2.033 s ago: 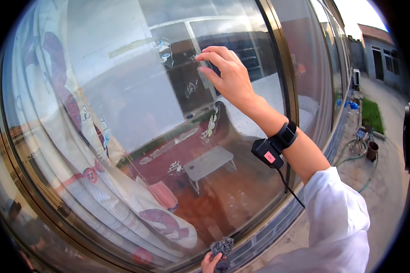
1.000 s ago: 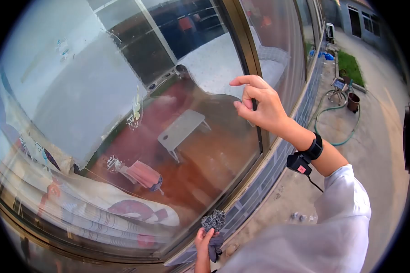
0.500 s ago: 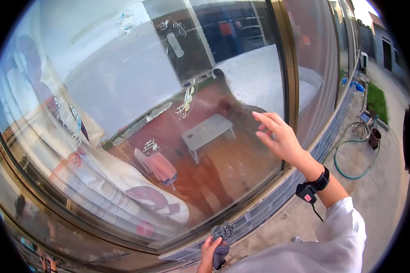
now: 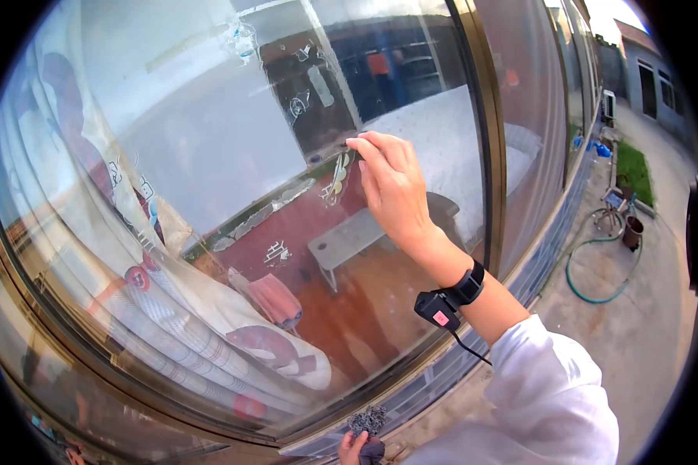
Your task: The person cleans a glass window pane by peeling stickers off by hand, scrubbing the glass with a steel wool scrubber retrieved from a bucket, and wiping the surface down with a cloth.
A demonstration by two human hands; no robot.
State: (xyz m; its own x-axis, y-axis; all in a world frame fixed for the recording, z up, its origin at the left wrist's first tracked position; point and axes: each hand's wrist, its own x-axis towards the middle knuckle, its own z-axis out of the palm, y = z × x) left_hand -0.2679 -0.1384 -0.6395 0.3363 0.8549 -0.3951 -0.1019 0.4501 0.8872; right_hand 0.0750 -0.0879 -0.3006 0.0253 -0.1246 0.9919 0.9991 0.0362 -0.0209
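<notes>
Left hand [image 4: 351,448]'s clamped on the scrubber [image 4: 368,420] at 6 o'clock, probably low to give the right hand [image 4: 395,190] room by the 12 o'clock sticker [image 4: 336,181]; its fingers are together, thumb slightly apart.

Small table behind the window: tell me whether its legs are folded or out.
Out: the small table shows a leg frame standing below its top.

pane [image 4: 202,147]: glossy glass (mirror-like) | scourer [image 4: 368,419]: rough, metallic | sleeve [image 4: 547,368]: matt cloth

Right hand [image 4: 395,186] raised, fingers [image 4: 372,147] bent; left hand [image 4: 354,448] low, gripping.
</notes>
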